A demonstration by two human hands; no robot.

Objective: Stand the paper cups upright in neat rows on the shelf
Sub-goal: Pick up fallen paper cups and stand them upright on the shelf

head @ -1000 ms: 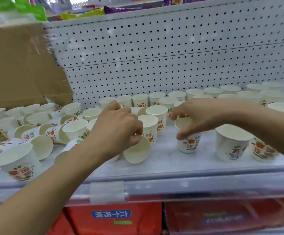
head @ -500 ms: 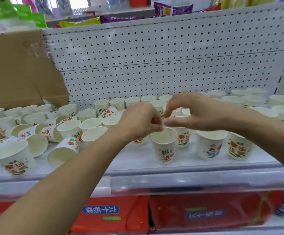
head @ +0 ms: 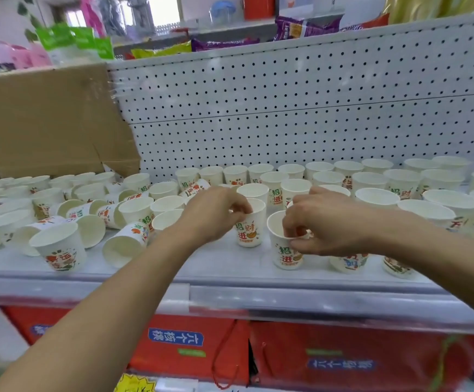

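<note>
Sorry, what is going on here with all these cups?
A person is tidying a shop shelf. The left hand pinches the rim of the rear cup, and the right hand pinches the rim of the front cup; both stand upright. Standing cups line the right side in rows; tipped cups lie on the left.

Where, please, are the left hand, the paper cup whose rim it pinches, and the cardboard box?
left hand (head: 216, 215): head view, back of the hand.
paper cup (head: 249, 236): head view, its printed side wall.
cardboard box (head: 46, 123): head view, its brown front face.
</note>
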